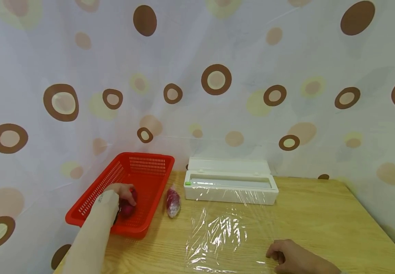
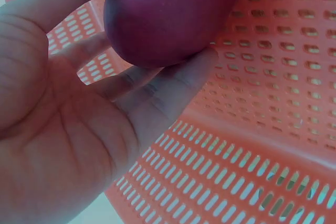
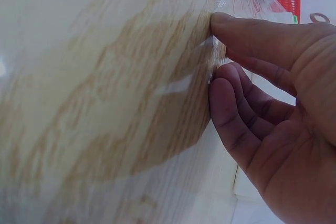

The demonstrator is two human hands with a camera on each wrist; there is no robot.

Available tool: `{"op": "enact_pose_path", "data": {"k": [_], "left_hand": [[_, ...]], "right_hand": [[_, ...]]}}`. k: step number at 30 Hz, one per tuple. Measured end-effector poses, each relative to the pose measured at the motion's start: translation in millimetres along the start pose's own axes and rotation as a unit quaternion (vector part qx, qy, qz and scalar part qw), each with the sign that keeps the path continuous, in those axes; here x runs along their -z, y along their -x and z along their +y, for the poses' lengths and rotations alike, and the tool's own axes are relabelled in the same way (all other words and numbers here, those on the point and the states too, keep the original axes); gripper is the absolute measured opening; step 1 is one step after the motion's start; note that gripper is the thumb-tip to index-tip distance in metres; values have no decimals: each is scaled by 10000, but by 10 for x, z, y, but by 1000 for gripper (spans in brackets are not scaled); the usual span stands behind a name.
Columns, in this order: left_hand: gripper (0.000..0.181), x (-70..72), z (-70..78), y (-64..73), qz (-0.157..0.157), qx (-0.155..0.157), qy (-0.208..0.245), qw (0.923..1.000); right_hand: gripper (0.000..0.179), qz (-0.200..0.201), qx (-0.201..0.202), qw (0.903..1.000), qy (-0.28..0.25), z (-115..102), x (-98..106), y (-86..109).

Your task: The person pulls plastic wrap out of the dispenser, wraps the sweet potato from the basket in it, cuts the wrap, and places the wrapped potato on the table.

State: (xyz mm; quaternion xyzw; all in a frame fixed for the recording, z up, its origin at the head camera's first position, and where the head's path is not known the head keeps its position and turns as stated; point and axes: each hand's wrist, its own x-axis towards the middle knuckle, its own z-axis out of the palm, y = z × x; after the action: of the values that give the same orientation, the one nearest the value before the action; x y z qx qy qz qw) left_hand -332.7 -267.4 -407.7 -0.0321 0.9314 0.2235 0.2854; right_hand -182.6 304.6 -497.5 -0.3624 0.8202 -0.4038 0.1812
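Note:
Inside the red plastic basket, my left hand grips a smooth purple-red vegetable with a rounded end. My thumb and fingers lie around it. On the right, my right hand holds the front right part of a sheet of plastic wrap low over the table. Creases in the film run to the thumb and curled fingers. The sheet stretches forward from a white wrap dispenser box whose lid stands open. Between basket and box lies a film-wrapped purple-red vegetable.
A wooden table carries everything. Its far edge meets a white curtain printed with brown circles. The basket's raised slotted wall surrounds my left hand. A small green piece sits at the box's left end.

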Motion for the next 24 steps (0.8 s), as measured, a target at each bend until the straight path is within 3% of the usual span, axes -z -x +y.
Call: {"op": "enact_pose_path", "data": {"k": [4, 10, 17, 24], "left_hand": [[75, -24, 8, -43, -54, -227, 38, 9997], [77, -35, 53, -99, 76, -1005, 579, 9932], [80, 62, 245, -28, 692, -1723, 1447, 9719], [74, 161, 478, 165, 1533, -1893, 1562, 9572]], "right_hand": [[21, 14, -45, 10000, -14, -3, -3, -6], [23, 56, -13, 9999, 140, -16, -12, -9], [22, 23, 20, 9999, 110, -18, -15, -11], [22, 23, 68, 9999, 121, -14, -11, -8]]}}
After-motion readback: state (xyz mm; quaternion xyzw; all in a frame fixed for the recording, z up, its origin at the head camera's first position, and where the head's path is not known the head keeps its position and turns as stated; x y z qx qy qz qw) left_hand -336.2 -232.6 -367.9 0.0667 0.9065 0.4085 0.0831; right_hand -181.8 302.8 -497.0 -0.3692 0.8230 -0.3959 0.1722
